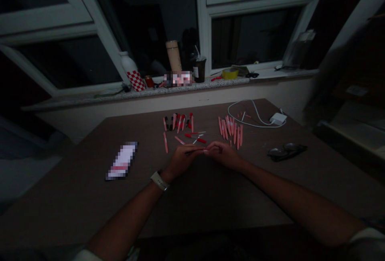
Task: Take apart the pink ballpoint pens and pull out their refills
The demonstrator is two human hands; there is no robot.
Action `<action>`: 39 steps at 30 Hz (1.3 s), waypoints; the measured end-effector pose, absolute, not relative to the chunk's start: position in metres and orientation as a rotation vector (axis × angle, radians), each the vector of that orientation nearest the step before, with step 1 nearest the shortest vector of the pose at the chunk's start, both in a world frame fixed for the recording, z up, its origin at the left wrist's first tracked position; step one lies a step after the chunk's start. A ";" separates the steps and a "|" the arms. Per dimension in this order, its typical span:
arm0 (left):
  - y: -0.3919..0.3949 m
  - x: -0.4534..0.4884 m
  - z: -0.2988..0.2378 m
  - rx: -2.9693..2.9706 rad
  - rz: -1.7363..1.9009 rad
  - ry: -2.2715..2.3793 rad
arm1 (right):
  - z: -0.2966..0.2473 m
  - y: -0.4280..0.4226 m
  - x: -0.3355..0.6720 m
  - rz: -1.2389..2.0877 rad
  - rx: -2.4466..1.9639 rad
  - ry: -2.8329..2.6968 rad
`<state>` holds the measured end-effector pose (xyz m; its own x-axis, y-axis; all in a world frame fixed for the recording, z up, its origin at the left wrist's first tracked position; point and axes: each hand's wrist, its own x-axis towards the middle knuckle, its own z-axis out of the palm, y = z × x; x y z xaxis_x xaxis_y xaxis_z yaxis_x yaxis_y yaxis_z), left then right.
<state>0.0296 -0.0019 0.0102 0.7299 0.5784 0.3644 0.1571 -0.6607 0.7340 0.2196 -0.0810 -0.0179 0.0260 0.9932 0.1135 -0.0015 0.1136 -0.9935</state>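
Work looks partway along: roughly eight pink pens [235, 132] lie grouped on the desk [90, 204], while loose pen parts [201, 140] and a mixed row of pens [179, 123], too dim to count, sit farther left. Left hand [182, 160] and right hand [222, 154] meet, each grip pinched closed on one slim pen piece [197, 151]. One phone [122, 160] lies leftward.

There are at least twelve pink pens [238, 137], one phone [122, 160], one charger [278, 119].

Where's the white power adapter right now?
In the head view, the white power adapter lies at the far right of the table, beside the looped white cable, beyond the eyeglasses and right of the cluster of pink pens.
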 end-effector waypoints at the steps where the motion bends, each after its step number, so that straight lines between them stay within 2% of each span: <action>1: -0.003 0.030 0.011 2.216 0.769 0.557 | -0.018 -0.081 0.219 1.096 -1.133 -1.244; 15: -0.007 0.036 0.010 2.016 0.808 0.683 | -0.016 -0.091 0.220 0.749 -1.223 -1.453; 22: -0.004 0.035 0.005 1.954 0.840 0.665 | -0.015 -0.089 0.221 0.714 -1.235 -1.500; 39: -0.011 0.035 0.008 2.222 0.798 0.639 | -0.023 -0.090 0.222 0.599 -1.266 -1.591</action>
<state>0.0345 -0.0107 0.0084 0.6912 0.6288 0.3561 0.2106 -0.6466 0.7332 0.2219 -0.0899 -0.0227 0.0214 0.9232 0.3837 0.4411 0.3357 -0.8323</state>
